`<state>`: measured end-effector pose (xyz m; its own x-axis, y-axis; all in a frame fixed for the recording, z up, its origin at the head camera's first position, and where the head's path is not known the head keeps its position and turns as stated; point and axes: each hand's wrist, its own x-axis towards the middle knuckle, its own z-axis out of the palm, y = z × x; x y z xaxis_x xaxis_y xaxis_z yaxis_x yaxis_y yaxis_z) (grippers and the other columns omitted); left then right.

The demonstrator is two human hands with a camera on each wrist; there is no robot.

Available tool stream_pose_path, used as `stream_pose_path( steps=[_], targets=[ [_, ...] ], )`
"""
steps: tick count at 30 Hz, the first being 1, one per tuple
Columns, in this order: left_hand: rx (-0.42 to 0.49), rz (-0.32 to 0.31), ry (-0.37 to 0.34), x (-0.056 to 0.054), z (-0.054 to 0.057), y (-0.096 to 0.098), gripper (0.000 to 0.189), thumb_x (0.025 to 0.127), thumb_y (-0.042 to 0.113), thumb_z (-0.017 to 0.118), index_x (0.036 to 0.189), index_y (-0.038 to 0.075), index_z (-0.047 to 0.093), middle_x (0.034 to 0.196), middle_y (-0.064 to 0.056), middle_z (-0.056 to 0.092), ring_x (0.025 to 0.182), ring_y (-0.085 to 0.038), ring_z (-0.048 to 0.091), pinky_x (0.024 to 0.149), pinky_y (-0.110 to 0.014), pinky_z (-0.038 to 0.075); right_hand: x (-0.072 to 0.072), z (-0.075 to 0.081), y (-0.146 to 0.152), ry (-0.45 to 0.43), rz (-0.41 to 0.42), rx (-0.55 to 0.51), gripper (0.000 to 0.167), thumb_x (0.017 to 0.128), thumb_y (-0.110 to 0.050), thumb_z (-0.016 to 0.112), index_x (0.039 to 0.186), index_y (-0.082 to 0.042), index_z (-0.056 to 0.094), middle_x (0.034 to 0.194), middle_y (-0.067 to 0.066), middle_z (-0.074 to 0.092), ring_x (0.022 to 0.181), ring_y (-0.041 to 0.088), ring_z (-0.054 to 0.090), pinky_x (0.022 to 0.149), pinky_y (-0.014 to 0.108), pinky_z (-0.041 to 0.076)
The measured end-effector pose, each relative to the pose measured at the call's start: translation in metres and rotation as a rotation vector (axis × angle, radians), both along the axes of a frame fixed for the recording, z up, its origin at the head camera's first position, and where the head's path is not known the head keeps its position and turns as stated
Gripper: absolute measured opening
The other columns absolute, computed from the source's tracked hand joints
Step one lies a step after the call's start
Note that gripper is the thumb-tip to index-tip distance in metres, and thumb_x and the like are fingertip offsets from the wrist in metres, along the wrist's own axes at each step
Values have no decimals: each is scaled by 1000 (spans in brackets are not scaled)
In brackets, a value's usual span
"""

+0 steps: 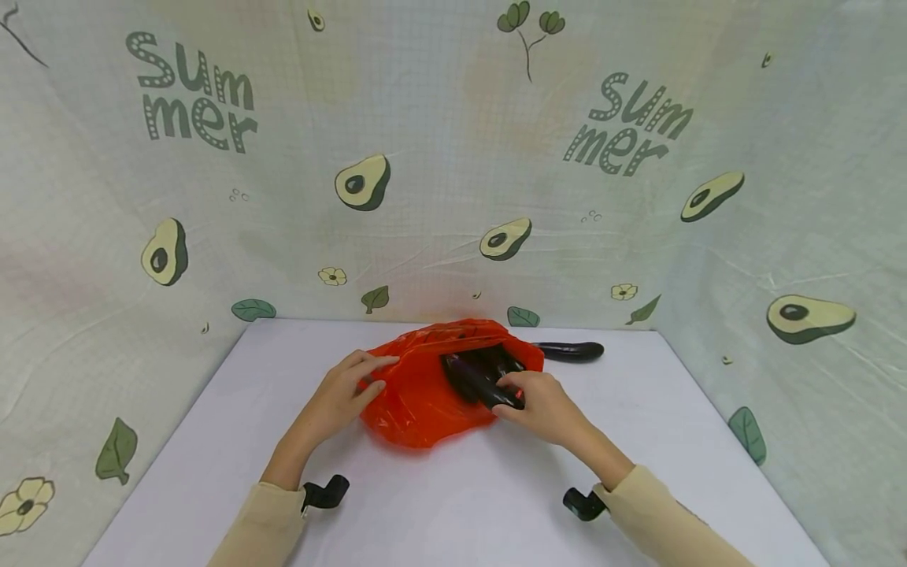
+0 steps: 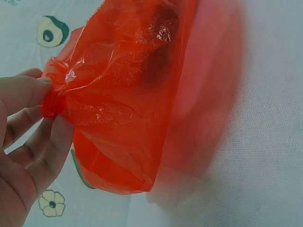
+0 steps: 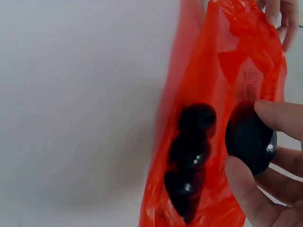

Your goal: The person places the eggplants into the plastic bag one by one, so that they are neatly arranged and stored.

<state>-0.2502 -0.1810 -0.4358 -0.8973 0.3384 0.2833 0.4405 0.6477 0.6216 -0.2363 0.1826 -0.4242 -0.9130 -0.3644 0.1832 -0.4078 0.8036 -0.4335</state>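
A red plastic bag [image 1: 425, 402] lies with its mouth toward me. My left hand [image 1: 346, 392] pinches the gathered left edge of the bag between thumb and fingers, as the left wrist view shows the hand [image 2: 21, 175] and the bunched plastic. At the bag's mouth, my right hand [image 1: 544, 405] grips the end of a dark eggplant [image 1: 476, 382], whose other end points into the bag. The right wrist view shows that eggplant [image 3: 248, 137] between thumb and fingertips. Beside it, several more eggplants [image 3: 188, 150] rest inside the bag.
Another eggplant [image 1: 575, 352] lies on the white table [image 1: 453, 504], behind and right of the bag. A cloth backdrop [image 1: 425, 94] printed with avocados and leaves stands around the back and sides. Black wrist mounts [image 1: 327, 492] stick out near both sleeves.
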Motion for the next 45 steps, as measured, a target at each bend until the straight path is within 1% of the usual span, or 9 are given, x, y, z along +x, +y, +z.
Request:
stream_pose_path(
  steps=[6, 9, 14, 18, 24, 28, 36, 41, 45],
  targets=[
    [0, -3, 9, 0, 0, 0, 46, 101, 11, 74, 145, 22, 66, 122, 2, 61, 115, -19, 60, 94, -38, 61, -9, -9, -23, -4, -61, -36, 39, 87, -26, 90, 120, -10, 78, 113, 5, 76, 96, 21, 67, 87, 43, 62],
    [-2, -7, 17, 0, 0, -1, 45, 101, 11, 73, 144, 22, 66, 122, 2, 62, 114, -19, 60, 94, -37, 61, -11, -13, -32, -4, -77, -48, 37, 87, -27, 90, 118, -10, 79, 111, 6, 75, 97, 22, 65, 87, 43, 62],
    [-6, -9, 30, 0, 0, -2, 46, 101, 10, 74, 145, 22, 66, 120, 2, 61, 109, -18, 59, 91, -35, 60, -14, -21, -45, 2, -76, -54, 36, 88, -28, 88, 118, -10, 78, 107, 6, 74, 96, 22, 63, 86, 43, 60],
    [-8, -9, 31, 0, 0, -2, 46, 101, 11, 74, 145, 21, 66, 120, 2, 62, 110, -18, 60, 92, -36, 61, -16, -25, -55, 18, -67, -72, 38, 88, -27, 88, 118, -7, 77, 107, 8, 75, 94, 23, 63, 86, 44, 59],
    [-8, -6, 24, 0, 1, -2, 46, 101, 11, 74, 145, 21, 66, 121, 2, 62, 111, -18, 60, 92, -36, 60, -18, -32, -67, 2, -92, -77, 38, 88, -27, 87, 118, -5, 77, 109, 12, 75, 98, 27, 66, 90, 46, 61],
    [-7, -7, 22, 0, 1, -2, 46, 101, 10, 74, 145, 21, 66, 121, 2, 62, 110, -18, 60, 91, -35, 60, -18, -35, -73, -10, -112, -83, 38, 88, -27, 88, 117, -5, 77, 110, 12, 74, 100, 27, 67, 91, 47, 62],
    [-6, -10, 28, -1, 0, -2, 46, 101, 10, 74, 145, 21, 66, 120, 2, 62, 108, -17, 59, 89, -33, 60, -16, -44, -78, -21, -144, -78, 39, 87, -27, 90, 117, -6, 77, 102, 10, 65, 91, 22, 62, 85, 42, 63],
    [-7, -9, 30, -1, 0, -2, 46, 101, 10, 74, 145, 22, 66, 119, 3, 61, 107, -17, 58, 88, -31, 60, -13, -46, -77, -44, -122, -53, 37, 86, -19, 89, 118, -5, 77, 99, 9, 62, 90, 22, 60, 83, 42, 61],
    [-7, -9, 30, -1, 0, -2, 46, 101, 10, 74, 144, 22, 66, 119, 3, 61, 107, -16, 58, 89, -32, 60, -13, -46, -76, -35, -113, -53, 34, 86, -16, 88, 116, -6, 77, 99, 8, 62, 91, 22, 59, 84, 41, 60]
  ],
)
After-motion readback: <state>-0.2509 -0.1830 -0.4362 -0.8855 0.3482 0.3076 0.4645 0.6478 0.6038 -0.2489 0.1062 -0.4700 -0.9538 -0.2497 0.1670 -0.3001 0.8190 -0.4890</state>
